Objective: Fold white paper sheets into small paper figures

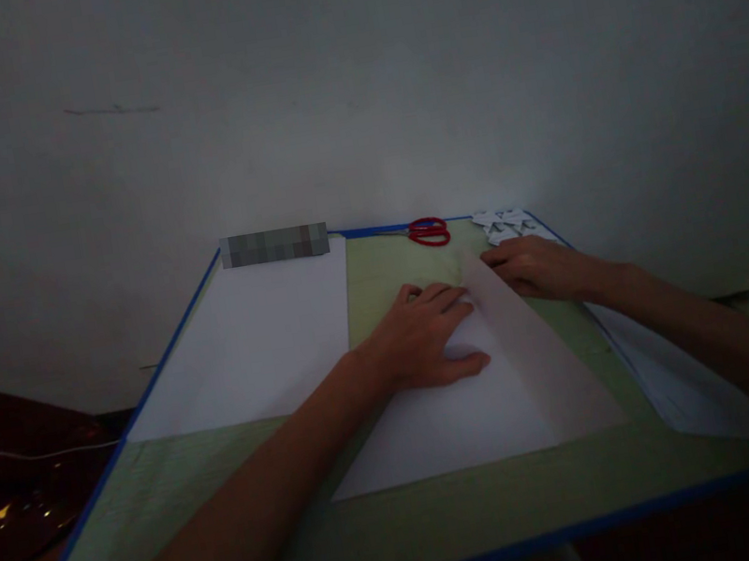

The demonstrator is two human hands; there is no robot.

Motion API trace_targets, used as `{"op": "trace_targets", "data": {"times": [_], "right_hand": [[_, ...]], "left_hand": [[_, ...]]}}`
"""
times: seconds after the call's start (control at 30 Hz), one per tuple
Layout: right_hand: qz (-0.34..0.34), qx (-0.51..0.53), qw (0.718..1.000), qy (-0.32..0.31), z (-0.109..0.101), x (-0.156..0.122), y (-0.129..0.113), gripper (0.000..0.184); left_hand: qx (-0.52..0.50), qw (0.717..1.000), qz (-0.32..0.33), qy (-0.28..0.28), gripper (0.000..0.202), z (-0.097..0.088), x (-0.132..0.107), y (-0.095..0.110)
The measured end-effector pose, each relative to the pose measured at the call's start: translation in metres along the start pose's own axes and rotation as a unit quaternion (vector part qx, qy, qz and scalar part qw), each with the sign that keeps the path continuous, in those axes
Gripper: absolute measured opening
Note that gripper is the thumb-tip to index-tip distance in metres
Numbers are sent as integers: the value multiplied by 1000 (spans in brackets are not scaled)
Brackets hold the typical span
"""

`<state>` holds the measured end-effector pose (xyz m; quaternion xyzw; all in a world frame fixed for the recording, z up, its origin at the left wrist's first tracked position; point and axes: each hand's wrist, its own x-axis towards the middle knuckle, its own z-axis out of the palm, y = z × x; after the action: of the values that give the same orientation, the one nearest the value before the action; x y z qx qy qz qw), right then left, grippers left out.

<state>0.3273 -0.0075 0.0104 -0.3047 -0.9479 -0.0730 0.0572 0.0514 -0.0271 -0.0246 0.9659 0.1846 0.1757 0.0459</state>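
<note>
A white sheet of paper (455, 429) lies in front of me, its right side raised or creased along a line running away from me. My left hand (432, 333) rests on this sheet with fingers spread and thumb apart, palm down. At the sheet's far right edge, my right hand (533, 270) has its fingers bent together on the paper; the fingertips are partly hidden. Just beyond the right hand sit folded white paper pieces (506, 225) with dark marks. Red-handled scissors (429, 232) lie at the far edge, between the two hands' directions.
Another white sheet (248, 338) covers the table's far left, with a blurred-out strip (274, 245) at its top. More papers (674, 375) lie under my right forearm. The greenish table (185, 481) has a blue edge and stands against a grey wall (344, 86).
</note>
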Motion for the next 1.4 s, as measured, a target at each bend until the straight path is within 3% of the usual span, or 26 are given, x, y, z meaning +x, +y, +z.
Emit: {"op": "trace_targets", "data": {"times": [0.6,1.2,1.4], "right_hand": [[-5,-21,1000,0,-1,3,-3,30],[49,0,999,-7,3,5,-3,28],[59,-25,998,-11,2,0,-12,27]], "left_hand": [[13,1000,-7,7,62,2,-1,0],[35,999,-4,11,61,4,-2,0],[35,999,-7,4,61,2,-2,1]]}}
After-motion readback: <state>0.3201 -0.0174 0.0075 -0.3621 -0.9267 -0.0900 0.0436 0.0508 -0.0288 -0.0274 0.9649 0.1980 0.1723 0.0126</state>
